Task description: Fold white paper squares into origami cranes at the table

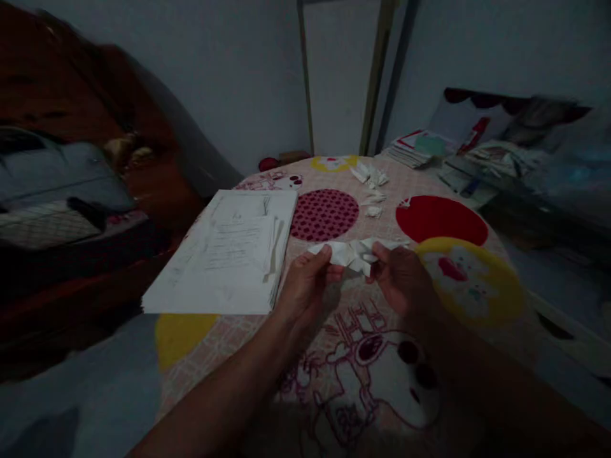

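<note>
Between my two hands is a piece of folded white paper (354, 253), held just above the patterned tablecloth. My left hand (308, 280) pinches its left end, thumb on top. On the right end, my right hand (401, 277) grips with thumb and fingers. The paper has several creases and angular flaps; its exact shape is hard to make out in the dim light. Farther back on the cloth lie more folded white paper pieces (370, 176), with a small one (373, 212) nearer to me.
A stack of large white sheets (191, 280) with a written page (238, 245) on top covers the table's left side. Papers and booklets (413, 151) are piled at the back right. A grey bag (71, 172) stands at the far left, and a white door (341, 76) is behind.
</note>
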A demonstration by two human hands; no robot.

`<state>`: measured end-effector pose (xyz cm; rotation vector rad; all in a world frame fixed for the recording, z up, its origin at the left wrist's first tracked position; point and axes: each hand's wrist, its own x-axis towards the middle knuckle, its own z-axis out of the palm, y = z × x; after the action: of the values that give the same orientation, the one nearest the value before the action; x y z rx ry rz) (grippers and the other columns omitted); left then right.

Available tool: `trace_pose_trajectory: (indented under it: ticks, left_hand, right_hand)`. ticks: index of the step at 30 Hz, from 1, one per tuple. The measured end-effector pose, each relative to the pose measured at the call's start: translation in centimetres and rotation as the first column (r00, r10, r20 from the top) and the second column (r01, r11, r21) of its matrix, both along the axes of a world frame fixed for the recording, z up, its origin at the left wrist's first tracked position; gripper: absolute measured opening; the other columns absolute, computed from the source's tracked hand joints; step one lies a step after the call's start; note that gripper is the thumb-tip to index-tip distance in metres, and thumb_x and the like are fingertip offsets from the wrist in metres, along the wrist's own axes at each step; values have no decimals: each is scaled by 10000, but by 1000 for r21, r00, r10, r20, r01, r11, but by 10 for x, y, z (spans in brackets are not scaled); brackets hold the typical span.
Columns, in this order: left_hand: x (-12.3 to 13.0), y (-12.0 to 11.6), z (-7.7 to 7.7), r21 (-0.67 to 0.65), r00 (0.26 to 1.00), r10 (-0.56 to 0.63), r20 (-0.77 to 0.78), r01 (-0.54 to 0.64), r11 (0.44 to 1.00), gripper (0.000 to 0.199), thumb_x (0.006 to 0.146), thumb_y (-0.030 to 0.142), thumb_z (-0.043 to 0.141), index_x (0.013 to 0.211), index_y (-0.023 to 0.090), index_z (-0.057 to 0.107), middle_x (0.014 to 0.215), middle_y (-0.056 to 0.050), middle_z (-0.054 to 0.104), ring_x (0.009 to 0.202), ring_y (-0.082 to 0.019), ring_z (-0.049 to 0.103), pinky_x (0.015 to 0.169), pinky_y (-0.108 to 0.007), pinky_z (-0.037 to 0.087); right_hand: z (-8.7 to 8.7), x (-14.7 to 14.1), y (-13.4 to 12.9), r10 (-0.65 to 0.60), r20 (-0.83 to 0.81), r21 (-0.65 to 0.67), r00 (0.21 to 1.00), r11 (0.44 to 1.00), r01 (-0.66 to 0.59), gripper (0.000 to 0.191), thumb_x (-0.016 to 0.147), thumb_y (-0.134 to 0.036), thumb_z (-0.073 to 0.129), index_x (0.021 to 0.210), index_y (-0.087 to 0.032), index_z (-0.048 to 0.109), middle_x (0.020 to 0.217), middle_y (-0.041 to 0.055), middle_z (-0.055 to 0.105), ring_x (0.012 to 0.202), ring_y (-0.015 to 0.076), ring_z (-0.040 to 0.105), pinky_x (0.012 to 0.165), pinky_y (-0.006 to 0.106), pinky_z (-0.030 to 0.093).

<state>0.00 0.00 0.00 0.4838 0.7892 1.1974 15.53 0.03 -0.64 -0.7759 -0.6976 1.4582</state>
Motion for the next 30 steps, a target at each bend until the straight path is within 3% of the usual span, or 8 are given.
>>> trace_pose_trajectory:
  ticks: [5,21,26,30]
  left_hand:
    - [0,-2,0,23,998,-57,-1,57,998,200,773,249,768,707,88,669,527,-27,661,414,-56,568,436,-109,457]
    - [2,-2,2,-59,998,-1,61,5,998,101,841,160,674,773,86,670,574,-32,678,466,-72,619,456,-110,497]
    - [5,-6,1,-74,995,-67,80,73,995,98,853,172,664,814,82,672,580,-39,683,456,-76,615,477,-123,514]
    - [5,-3,2,-96,998,6,65,0,995,90,848,140,663,772,94,655,586,-30,683,464,-77,625,445,-111,501]
  right_hand:
    - [1,0,-1,15,48,-10,999,1000,-15,242,695,-262,797,562,-164,621,602,19,674,502,113,595,408,216,441]
    - [3,0,-1,11,42,-33,999,999,-10,205,696,-257,791,580,-164,650,536,3,652,436,102,547,403,222,446]
    - [2,-2,-3,43,17,-48,999,998,-42,185,680,-266,796,603,-167,660,581,0,674,455,105,569,410,219,455]
    - [4,1,0,1,26,-32,1000,999,0,217,685,-253,798,573,-158,638,522,-3,643,425,104,556,400,220,449]
